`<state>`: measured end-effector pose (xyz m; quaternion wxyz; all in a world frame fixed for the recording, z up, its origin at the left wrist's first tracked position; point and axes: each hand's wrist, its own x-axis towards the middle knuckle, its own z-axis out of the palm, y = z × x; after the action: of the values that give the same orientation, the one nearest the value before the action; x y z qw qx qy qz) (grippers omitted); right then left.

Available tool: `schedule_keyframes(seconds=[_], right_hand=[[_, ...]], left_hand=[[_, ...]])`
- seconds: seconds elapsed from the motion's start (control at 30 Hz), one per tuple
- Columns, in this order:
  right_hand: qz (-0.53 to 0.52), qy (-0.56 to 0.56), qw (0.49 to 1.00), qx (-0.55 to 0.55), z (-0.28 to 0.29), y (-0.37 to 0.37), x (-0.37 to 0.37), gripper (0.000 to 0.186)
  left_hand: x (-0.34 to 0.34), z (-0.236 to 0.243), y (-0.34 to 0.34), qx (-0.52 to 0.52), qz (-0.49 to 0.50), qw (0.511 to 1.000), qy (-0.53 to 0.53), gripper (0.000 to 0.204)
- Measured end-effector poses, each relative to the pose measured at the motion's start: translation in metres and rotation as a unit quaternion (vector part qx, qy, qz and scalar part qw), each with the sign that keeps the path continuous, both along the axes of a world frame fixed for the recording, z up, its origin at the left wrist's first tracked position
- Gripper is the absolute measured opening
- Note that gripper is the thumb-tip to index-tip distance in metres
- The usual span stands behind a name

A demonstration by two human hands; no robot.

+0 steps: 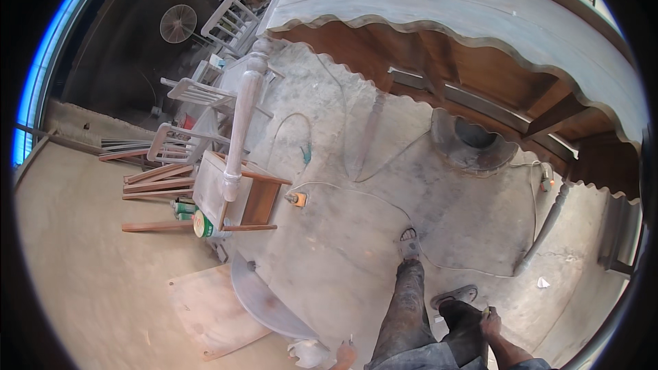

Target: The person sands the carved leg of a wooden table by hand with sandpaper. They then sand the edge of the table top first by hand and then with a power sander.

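Note:
Low in the view, my left hand [346, 355] is partly cut off by the lower edge, its fingers closed round a small, thin pale object that I cannot make out. My right hand [491, 324] is beside my right thigh, closed on something small that is mostly hidden. To the left of my left hand lie a grey curved board [267, 298] and a pale rectangular panel [205, 308], with crumpled pale paper or cloth [308, 353] near them. My feet in grey sandals stand on the dusty concrete floor.
A large whitewashed piece with a scalloped edge [452, 10] spans the top right. Whitewashed chairs [195, 96], a small cabinet [243, 202], wooden bars [154, 185] and paint cans [204, 225] crowd the left. Cables, an orange power tool [298, 199] and turned legs [545, 229] lie on the floor.

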<state>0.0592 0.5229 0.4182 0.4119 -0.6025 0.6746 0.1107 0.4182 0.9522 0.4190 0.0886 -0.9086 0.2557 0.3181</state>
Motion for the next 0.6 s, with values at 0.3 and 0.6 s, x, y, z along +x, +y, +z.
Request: schedule_keyframes(seconds=[0.3,0.6], right_hand=[[-0.001,0.148,0.988,0.035,0.005,0.005,-0.007,0.034],[0.021,-0.137,0.987,-0.086,0.044,-0.055,0.23,0.035]], left_hand=[[0.152,0.1,-0.237,-0.152,0.115,0.981,0.033,0.039],[0.376,0.232,-0.452,-0.415,-0.03,0.909,-0.01,0.056]])
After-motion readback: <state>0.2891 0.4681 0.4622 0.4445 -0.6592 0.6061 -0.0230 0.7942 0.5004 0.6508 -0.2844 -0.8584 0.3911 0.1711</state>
